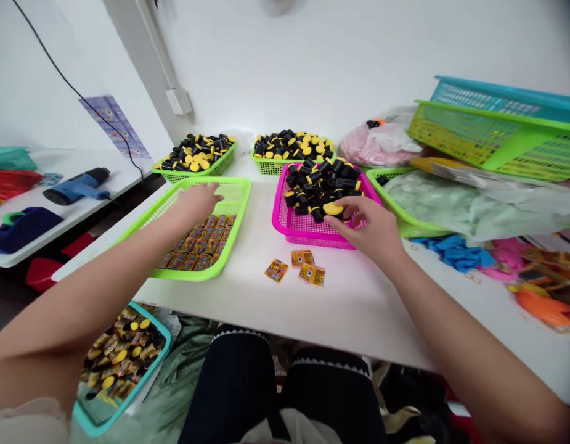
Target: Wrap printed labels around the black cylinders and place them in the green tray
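Note:
My right hand point(370, 225) is at the near right of a pink basket point(307, 237), thumb and fingers closed around a black cylinder with a yellow cap point(333, 208). More black cylinders with yellow ends point(312, 179) fill this basket in a loose heap. Over a light green basket point(215, 269), my left hand point(201, 200) has its visible fingertips apart, with nothing seen between them; its other fingers are hidden. Below it, orange-labelled cylinders point(206, 243) lie in neat rows. Several small orange printed labels point(276, 270) rest on the table in front of the pink basket.
Two green baskets of black-and-yellow cylinders point(196, 154) stand along the wall. At right are stacked baskets point(497, 135), plastic bags point(479, 197) and blue balloon-like pieces point(460, 251). A teal basket point(162, 342) of labelled cylinders sits lower left. A heat gun point(76, 186) lies on the left table.

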A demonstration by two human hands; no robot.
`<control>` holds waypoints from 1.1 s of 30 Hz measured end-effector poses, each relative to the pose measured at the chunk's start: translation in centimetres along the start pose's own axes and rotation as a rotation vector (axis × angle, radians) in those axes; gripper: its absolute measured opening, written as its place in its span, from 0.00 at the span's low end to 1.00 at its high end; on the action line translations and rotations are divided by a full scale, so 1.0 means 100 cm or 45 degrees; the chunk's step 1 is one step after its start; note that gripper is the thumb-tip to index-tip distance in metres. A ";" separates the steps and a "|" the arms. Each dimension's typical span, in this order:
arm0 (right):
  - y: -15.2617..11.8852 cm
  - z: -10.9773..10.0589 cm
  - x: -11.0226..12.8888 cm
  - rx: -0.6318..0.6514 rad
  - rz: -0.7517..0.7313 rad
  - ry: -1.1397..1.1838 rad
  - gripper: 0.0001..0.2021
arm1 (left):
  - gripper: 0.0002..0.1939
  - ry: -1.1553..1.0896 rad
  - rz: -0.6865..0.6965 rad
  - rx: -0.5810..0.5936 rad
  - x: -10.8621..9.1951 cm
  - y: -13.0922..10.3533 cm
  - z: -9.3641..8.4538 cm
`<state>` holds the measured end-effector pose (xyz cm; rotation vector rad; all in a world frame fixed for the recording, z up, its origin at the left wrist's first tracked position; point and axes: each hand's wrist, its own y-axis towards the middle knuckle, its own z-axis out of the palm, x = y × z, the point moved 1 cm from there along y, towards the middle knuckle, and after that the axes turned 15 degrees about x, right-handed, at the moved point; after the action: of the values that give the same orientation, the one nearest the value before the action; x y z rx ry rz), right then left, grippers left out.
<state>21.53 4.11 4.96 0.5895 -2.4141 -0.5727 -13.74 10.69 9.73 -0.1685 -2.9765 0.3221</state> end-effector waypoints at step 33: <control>-0.030 0.006 0.007 -0.328 0.108 0.844 0.18 | 0.22 -1.823 1.006 0.043 -0.185 -0.048 0.071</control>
<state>21.48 1.48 3.27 0.4685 -1.7033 -0.5362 2.86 2.19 1.51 -1.8157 -4.0063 0.8517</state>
